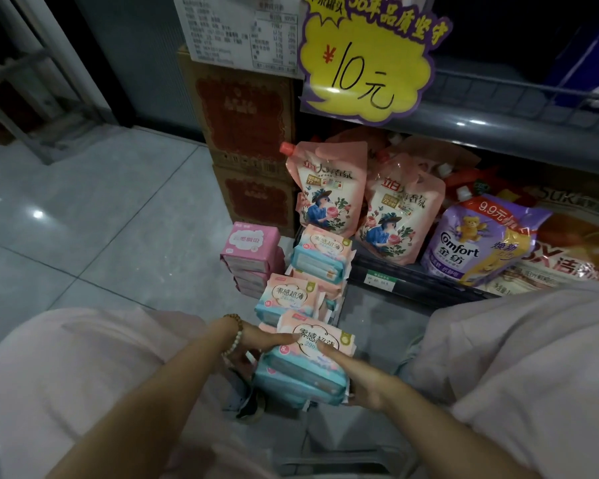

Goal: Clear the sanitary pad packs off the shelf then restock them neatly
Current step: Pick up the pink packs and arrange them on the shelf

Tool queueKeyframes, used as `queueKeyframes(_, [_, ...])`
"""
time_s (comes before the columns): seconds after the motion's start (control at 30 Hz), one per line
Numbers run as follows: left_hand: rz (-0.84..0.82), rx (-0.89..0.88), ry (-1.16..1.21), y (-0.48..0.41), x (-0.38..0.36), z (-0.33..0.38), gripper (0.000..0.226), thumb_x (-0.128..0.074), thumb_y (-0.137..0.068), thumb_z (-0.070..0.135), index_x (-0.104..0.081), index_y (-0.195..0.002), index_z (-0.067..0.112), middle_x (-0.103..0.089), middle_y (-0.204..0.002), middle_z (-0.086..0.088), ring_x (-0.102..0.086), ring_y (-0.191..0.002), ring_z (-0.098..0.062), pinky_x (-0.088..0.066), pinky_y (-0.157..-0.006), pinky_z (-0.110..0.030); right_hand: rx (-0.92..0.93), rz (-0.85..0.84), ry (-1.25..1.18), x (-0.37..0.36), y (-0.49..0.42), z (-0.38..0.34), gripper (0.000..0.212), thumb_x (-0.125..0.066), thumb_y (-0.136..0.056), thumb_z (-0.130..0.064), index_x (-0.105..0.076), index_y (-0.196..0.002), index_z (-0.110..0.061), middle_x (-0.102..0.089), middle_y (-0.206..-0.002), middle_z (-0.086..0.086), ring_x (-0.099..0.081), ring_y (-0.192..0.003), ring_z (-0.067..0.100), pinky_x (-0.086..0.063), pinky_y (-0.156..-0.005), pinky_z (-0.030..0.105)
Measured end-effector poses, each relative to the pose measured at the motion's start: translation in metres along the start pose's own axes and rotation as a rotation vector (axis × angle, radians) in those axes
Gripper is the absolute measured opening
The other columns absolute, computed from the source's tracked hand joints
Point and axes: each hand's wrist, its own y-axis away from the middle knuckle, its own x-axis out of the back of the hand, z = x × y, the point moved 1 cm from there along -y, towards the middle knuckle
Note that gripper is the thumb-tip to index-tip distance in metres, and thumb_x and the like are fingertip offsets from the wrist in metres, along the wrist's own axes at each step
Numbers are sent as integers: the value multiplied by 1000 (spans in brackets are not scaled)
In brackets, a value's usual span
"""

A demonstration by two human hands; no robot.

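The top pack (pixel 313 340) sits on the near pile (pixel 301 382) on the floor (pixel 101 219), between the person's knees. The left grip (pixel 256 338) wraps its left edge, grasping it. The right grip (pixel 357 378) lies with straight fingers pressed flat to its right side, clenching nothing. The step looks like squaring or lifting this pile, so press evenly from both sides and line up the soft wrappers, or the lower packs may slide out. A middle pile (pixel 287 299) and a far pile (pixel 320 252) run ahead toward the bottom shelf (pixel 429 280), with a pink pile (pixel 251 252) just beside them on the left. Pouches (pixel 325 188) lean on that shelf, so restocking probably needs a gap beside them, labels facing out.
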Motion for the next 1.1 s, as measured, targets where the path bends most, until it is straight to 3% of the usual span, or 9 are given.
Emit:
queueKeyframes(0.2, [198, -457, -81, 61, 14, 76, 124, -64, -38, 89, -34, -138, 22, -59, -127, -2, -62, -111, -23, -55, -88, -43, 505, 124, 74, 18, 76, -70, 60, -75, -65, -52, -56, -116, -27, -70, -115, -3, -68, -103, 12, -50, -99, 36])
queueKeyframes(0.37, [410, -898, -62, 149, 19, 156, 82, -68, -70, 57, -24, -129, 21, -50, -120, 14, -56, -102, 3, -50, -71, -7, 906, 278, 66, 37, 167, -146, 52, -69, -70, -31, -48, -118, -29, -68, -109, -10, -68, -88, -2, -53, -66, 11])
queueKeyframes(0.5, [465, -1190, -57, 204, 30, 219, 98, -75, -62, 62, -22, -139, 34, -54, -123, 20, -58, -108, 2, -51, -90, -22, 1131, 425, 167, 67, 220, -206, 90, -73, -59, -34, -26, -135, -32, -65, -102, -17, -65, -79, -11, -50, -59, 6])
queueKeyframes(0.57, [475, -1256, -111, 223, 38, 251, 99, -77, -57, 62, -22, -139, 44, -52, -130, 21, -56, -114, -1, -50, -94, -29, 1233, 503, 262, 82, 241, -238, 110, -75, -58, -33, -8, -145, -37, -58, -115, -18, -61, -83, -17, -46, -63, 1])
queueKeyframes(0.7, [564, -1385, -230, 251, 56, 319, 93, -81, -63, 41, -26, -138, 37, -53, -123, 23, -54, -109, 10, -50, -87, -14, 1379, 594, 431, 110, 270, -303, 128, -80, -50, -39, 2, -148, -39, -46, -126, -25, -59, -97, -14, -47, -71, 2])
queueKeyframes(0.8, [585, -1402, -323, 261, 76, 372, 91, -82, -69, 20, -25, -139, 27, -56, -119, 19, -59, -101, 10, -48, -78, -9, 1456, 624, 463, 131, 268, -353, 120, -84, -60, -15, -3, -147, -28, -43, -122, -24, -57, -95, -18, -46, -70, 2])
queueKeyframes(0.87, [681, -1342, -448, 260, 91, 405, 100, -83, -69, 24, -18, -145, 20, -50, -130, 13, -54, -113, 0, -42, -86, -9, 1489, 661, 488, 145, 258, -384, 119, -85, -61, -3, -4, -145, -24, -43, -125, -14, -54, -107, -6, -46, -78, 3])
queueKeyframes(0.97, [852, -1157, -648, 249, 108, 442, 114, -79, -71, 40, 0, -150, 16, -26, -149, 6, -31, -134, -10, -26, -103, -15, 1444, 676, 511, 165, 231, -419, 126, -90, -57, -7, -3, -147, -24, -42, -134, -4, -47, -122, 9, -44, -95, 15])
queueKeyframes(1.1, [816, -949, -730, 212, 122, 471, 119, -76, -71, 50, 7, -151, 17, -7, -159, 2, -18, -144, -17, -21, -110, -21, 1279, 693, 526, 187, 194, -442, 126, -94, -51, -15, -10, -144, -30, -42, -138, 1, -45, -126, 16, -41, -106, 30])
